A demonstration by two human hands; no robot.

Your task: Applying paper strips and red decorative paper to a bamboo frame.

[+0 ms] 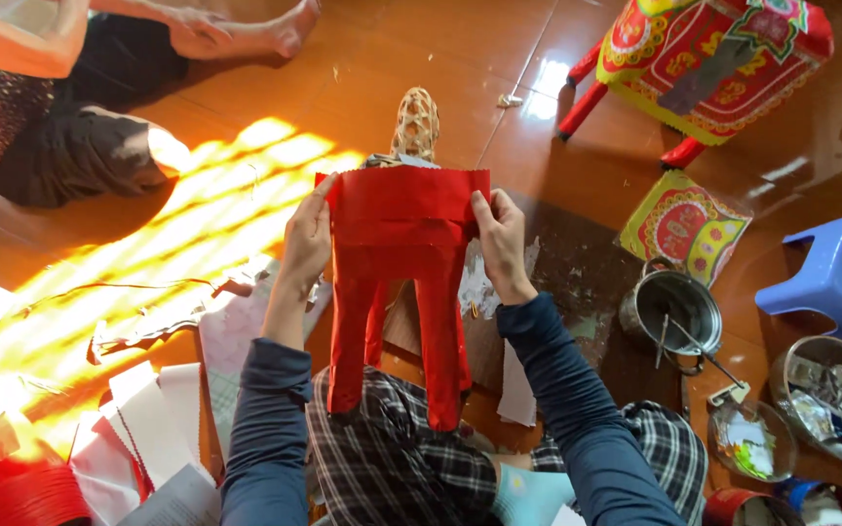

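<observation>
A: Head view, looking down past both knees. Red paper animal figure (399, 282) held upright in the middle, legs hanging toward the checked trousers (382, 458).

B: Gripped how?

A: Pinched at the top corners. Left hand (306, 244) closed on the left edge, right hand (502, 244) closed on the right edge, thumbs in front. Probably to keep the red sheet stretched flat over the frame while being smoothed down.

B: And that woven thing poking out above?

A: Bare lattice neck (415, 125), not yet covered, sticking up on the far side.

B: Anything near?

A: Metal pot (671, 307) with a stick in it to the right, likely paste, kept within easy reach. Paper scraps (148, 419) piled near left. Finished decorated figure (708, 58) standing far right, blue stool (835, 273) beside. Another person's legs (99, 88) resting far left, not touching anything.
</observation>
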